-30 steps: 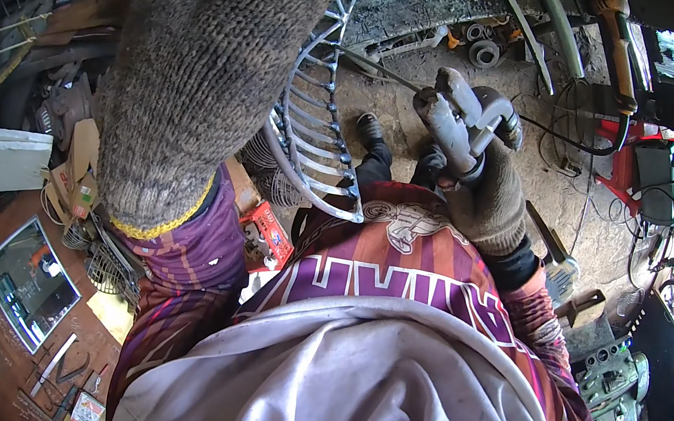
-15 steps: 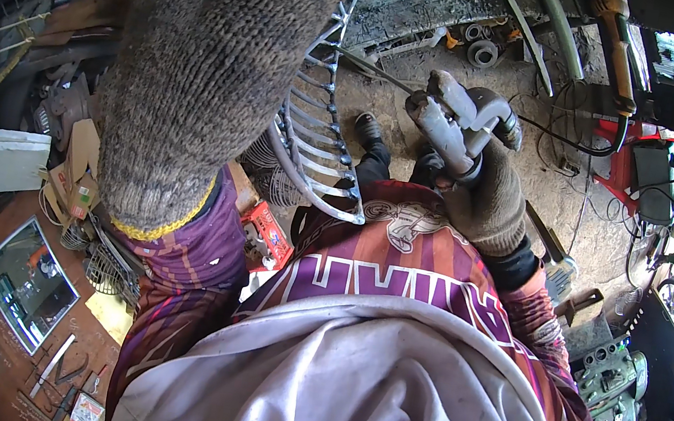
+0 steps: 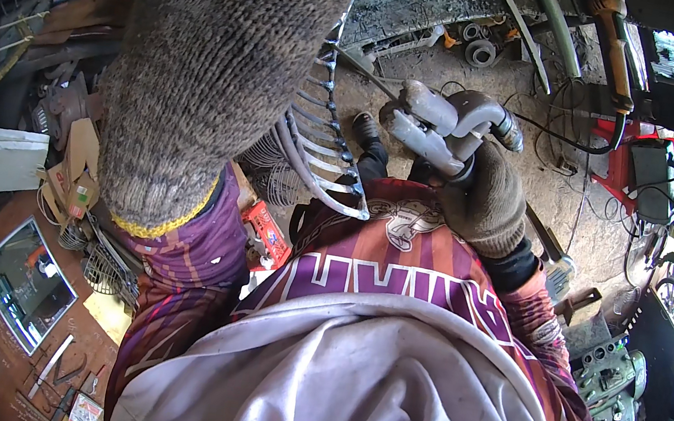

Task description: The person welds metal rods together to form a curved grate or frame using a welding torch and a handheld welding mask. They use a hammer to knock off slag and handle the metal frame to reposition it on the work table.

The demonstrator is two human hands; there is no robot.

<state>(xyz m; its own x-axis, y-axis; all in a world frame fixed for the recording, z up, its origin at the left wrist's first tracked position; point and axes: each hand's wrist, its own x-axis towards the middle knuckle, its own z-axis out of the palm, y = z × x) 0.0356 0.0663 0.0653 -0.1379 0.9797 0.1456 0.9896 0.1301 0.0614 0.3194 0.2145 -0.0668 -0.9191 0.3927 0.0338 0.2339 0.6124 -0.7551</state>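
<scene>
My right hand (image 3: 490,203), in a brown knitted glove, is closed around a grey welding electrode holder (image 3: 428,128) in front of my body. A thin electrode (image 3: 366,71) runs from its jaws up and left to the edge of a curved metal grille (image 3: 320,151); I cannot tell whether the tip touches. Rounded ribs and dark lumpy joints make up this grille, partly hidden behind my left glove. Raised close to the camera, my left hand (image 3: 209,78) wears a thick grey-brown knitted glove with a yellow cuff edge. Its fingers are hidden, and whatever they may hold does not show.
A dark, debris-strewn work surface (image 3: 438,3) lies ahead. Cables trail on the floor at right toward a red and grey machine (image 3: 652,175). An orange power tool (image 3: 615,43) is at upper right. Beside my left arm are a red box (image 3: 266,235) and wire coils (image 3: 277,171).
My right hand has tilted the electrode holder, its jaws moving slightly left and the cable end rising. The lower end of the grille has shifted a little up and right.
</scene>
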